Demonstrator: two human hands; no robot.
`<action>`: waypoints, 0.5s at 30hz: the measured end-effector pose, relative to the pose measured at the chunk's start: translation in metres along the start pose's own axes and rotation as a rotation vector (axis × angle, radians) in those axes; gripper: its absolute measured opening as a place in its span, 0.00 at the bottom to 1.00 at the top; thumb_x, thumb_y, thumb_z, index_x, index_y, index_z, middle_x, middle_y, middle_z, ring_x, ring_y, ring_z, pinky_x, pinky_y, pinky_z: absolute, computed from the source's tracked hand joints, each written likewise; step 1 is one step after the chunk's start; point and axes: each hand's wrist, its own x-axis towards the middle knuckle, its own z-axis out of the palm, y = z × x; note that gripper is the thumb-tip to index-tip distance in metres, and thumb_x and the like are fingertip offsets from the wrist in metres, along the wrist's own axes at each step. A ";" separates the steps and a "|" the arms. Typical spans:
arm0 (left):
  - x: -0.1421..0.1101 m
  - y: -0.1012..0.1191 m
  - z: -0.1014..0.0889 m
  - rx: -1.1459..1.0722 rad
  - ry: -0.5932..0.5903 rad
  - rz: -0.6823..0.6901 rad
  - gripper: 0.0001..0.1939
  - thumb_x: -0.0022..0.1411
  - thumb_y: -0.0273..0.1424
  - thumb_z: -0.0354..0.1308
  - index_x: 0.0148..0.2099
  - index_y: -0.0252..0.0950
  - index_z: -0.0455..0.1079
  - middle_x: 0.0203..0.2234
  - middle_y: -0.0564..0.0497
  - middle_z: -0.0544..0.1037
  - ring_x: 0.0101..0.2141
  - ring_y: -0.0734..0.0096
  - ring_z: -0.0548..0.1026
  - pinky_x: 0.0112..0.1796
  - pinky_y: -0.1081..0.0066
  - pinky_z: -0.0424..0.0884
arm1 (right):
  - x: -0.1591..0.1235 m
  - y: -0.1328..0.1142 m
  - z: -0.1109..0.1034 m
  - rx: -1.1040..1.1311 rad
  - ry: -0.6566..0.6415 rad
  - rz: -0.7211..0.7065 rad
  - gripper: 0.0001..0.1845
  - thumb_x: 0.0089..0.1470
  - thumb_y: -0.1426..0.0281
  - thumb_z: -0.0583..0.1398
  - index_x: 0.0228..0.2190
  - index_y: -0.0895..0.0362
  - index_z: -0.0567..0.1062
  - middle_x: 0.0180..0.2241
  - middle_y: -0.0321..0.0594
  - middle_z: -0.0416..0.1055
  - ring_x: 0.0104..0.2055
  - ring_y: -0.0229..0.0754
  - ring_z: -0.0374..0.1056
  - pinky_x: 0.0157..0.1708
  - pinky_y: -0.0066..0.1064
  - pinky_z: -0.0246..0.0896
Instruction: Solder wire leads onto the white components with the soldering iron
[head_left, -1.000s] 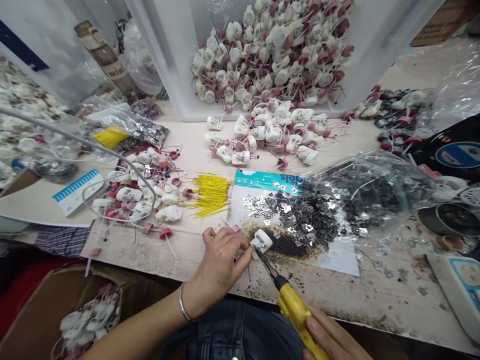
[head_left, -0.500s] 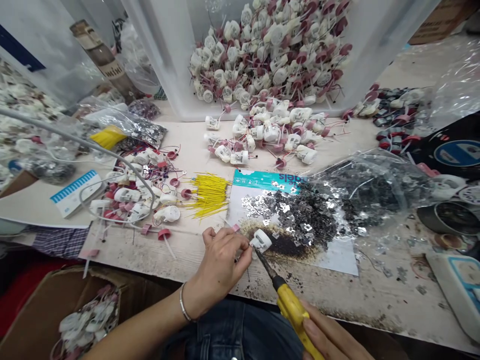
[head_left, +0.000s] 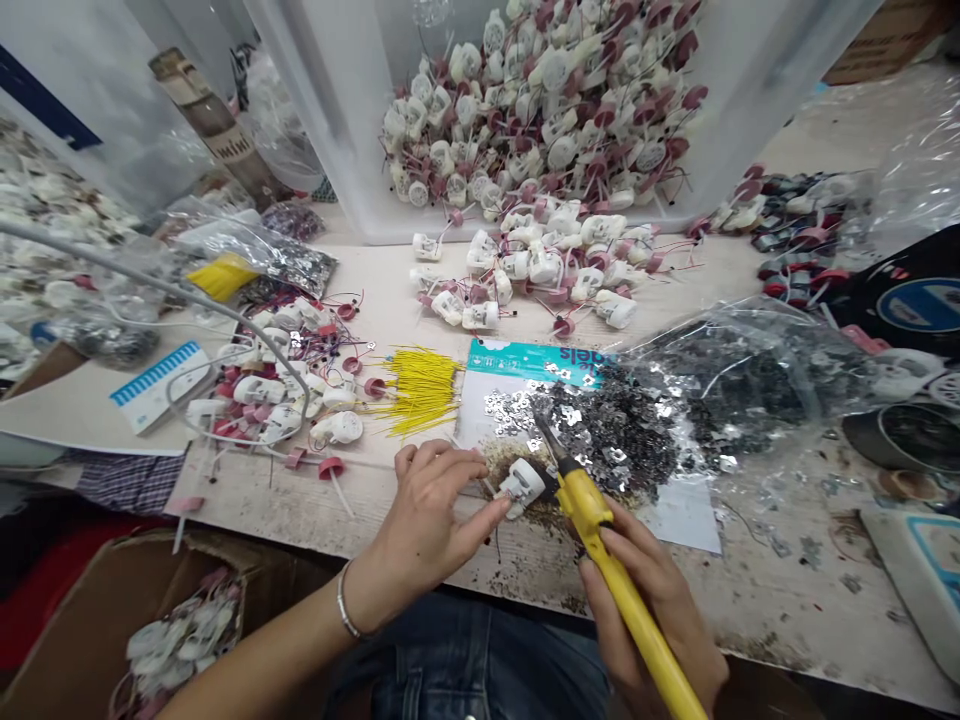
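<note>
Two grips: left grip point(head_left: 431, 520) pinches a white plastic socket point(head_left: 523, 487) between thumb and fingers; right grip point(head_left: 637, 600) wraps around a yellow soldering iron point(head_left: 596, 530).
Socket: over the near part of the bench point(head_left: 300, 510), beside a scorched patch on a card point(head_left: 517, 460).
Iron tip: pointing far, just beside the socket, above a heap of metal scraps point(head_left: 600, 430).
Left: yellow wires point(head_left: 420, 390) near more sockets point(head_left: 262, 390).
Far: a see-through plastic bin point(head_left: 360, 130) piled with sockets.

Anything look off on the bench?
Yes: a dark, scorched-looking stain on the white printed card, beside the yellow-handled soldering iron. Loose silver metal terminals lie spilled from the clear plastic bag.
</note>
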 end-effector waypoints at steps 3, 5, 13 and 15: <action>0.002 0.002 -0.002 0.027 -0.068 0.009 0.17 0.52 0.41 0.66 0.41 0.38 0.74 0.46 0.49 0.78 0.50 0.51 0.68 0.52 0.52 0.51 | 0.012 0.011 0.015 0.015 -0.015 -0.101 0.09 0.52 0.79 0.60 0.35 0.55 0.73 0.53 0.42 0.67 0.52 0.42 0.69 0.45 0.30 0.70; 0.003 0.003 0.000 0.036 -0.135 0.015 0.17 0.50 0.41 0.67 0.40 0.39 0.74 0.49 0.48 0.77 0.53 0.48 0.65 0.54 0.49 0.48 | 0.018 0.019 0.027 0.043 -0.017 -0.171 0.08 0.51 0.81 0.60 0.30 0.56 0.70 0.54 0.42 0.65 0.51 0.40 0.69 0.44 0.28 0.71; 0.005 0.002 0.003 -0.020 -0.109 -0.005 0.05 0.60 0.27 0.58 0.32 0.39 0.74 0.38 0.55 0.81 0.47 0.60 0.72 0.53 0.51 0.47 | 0.011 0.017 0.019 0.049 0.023 -0.203 0.15 0.48 0.81 0.62 0.38 0.56 0.71 0.54 0.43 0.67 0.51 0.44 0.70 0.44 0.33 0.73; 0.005 0.004 0.002 -0.029 -0.111 -0.022 0.06 0.59 0.27 0.58 0.30 0.40 0.74 0.39 0.55 0.81 0.47 0.59 0.72 0.52 0.50 0.46 | 0.002 0.009 0.000 -0.004 0.032 -0.187 0.23 0.49 0.79 0.62 0.48 0.57 0.70 0.51 0.44 0.70 0.49 0.45 0.71 0.42 0.33 0.73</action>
